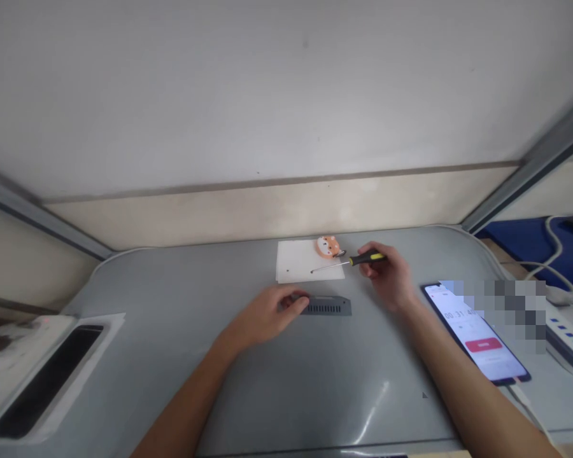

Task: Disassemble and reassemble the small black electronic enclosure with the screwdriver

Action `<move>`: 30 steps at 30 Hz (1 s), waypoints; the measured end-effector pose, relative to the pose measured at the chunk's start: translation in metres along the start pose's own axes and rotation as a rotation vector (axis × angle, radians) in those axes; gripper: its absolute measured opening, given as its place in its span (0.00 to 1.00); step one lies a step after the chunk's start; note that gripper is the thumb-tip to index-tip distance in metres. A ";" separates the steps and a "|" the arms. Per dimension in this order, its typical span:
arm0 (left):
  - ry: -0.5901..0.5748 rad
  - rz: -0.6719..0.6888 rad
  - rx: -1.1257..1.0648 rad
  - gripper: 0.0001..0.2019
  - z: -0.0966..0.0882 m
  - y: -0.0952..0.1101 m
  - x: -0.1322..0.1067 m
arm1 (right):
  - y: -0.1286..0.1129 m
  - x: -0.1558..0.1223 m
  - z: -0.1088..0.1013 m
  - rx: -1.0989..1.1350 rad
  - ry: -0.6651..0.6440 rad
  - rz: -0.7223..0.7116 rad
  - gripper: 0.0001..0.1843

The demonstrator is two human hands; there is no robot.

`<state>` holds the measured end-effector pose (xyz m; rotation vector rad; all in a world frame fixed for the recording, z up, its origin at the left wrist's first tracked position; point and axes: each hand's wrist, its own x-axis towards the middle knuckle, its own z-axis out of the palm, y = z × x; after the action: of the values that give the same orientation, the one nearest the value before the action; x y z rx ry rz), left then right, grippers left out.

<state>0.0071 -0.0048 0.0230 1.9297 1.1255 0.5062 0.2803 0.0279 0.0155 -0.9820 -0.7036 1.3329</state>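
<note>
We count one screwdriver (363,257), gripped in our curled right hand (388,275), tip at one of two dark bits (287,271) on paper (293,256); left hand (266,315) pinches one vented panel (334,309) on the desk (315,375).

On the lit phone (499,366) at my right I can read 00:31 and what looks like a 4, then pixelation hides the rest. Lettering on its red button (484,345) is too blurred for me.
</note>
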 end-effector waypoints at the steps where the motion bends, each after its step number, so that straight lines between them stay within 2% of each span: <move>1: 0.019 -0.011 -0.005 0.18 0.002 -0.001 0.001 | 0.001 -0.001 0.001 -0.002 -0.008 0.001 0.15; 8: 0.179 -0.060 0.037 0.24 0.013 -0.006 0.005 | 0.009 -0.005 0.006 -0.049 -0.109 0.062 0.15; 19: 0.450 0.121 -0.018 0.21 0.004 -0.007 0.006 | 0.024 -0.001 0.002 -0.091 -0.146 0.091 0.15; 26: 0.462 0.226 0.042 0.13 0.006 0.000 0.002 | 0.025 -0.002 0.003 -0.079 -0.158 0.096 0.15; 30: 0.445 0.347 0.097 0.08 0.008 -0.004 0.002 | 0.026 -0.002 0.004 -0.059 -0.150 0.113 0.15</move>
<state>0.0115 -0.0059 0.0152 2.1731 1.0977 1.1322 0.2644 0.0259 -0.0055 -0.9879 -0.8142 1.5036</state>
